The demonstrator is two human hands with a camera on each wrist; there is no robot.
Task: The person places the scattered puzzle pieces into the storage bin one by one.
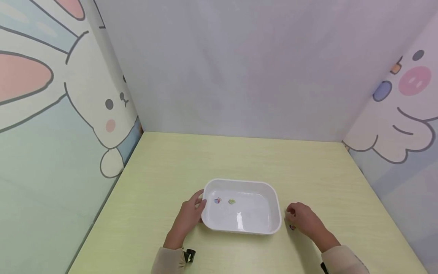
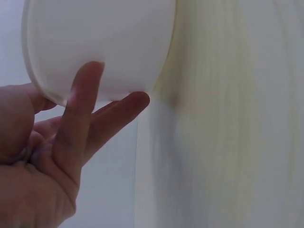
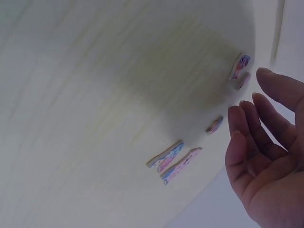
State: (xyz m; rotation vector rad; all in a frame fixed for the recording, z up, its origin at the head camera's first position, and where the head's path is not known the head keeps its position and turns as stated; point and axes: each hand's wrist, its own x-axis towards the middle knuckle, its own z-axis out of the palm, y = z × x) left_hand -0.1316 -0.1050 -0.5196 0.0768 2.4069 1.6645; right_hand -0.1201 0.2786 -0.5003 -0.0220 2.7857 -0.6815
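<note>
A white rectangular plastic tub [image 1: 256, 213] stands on the table, with a small blue-and-red picture piece [image 1: 217, 200] and a small green one [image 1: 232, 201] lying in it. My left hand [image 1: 188, 215] holds the tub by its left end; the left wrist view shows the thumb at the rim and fingers against the outer wall [image 2: 109, 42]. To the right of the tub, my right hand [image 1: 306, 220] hovers low beside a small reddish piece [image 1: 292, 227]. In the right wrist view its fingers are loosely bent, thumb apart, nothing between them, near several small flat printed pieces [image 3: 214, 124].
The light yellow tabletop [image 1: 171, 160] spreads around the tub. A plain pale wall [image 1: 239, 76] rises at the back. Side panels with a cartoon rabbit [image 1: 92, 102] on the left and a pink-nosed figure [image 1: 410, 99] on the right border the table.
</note>
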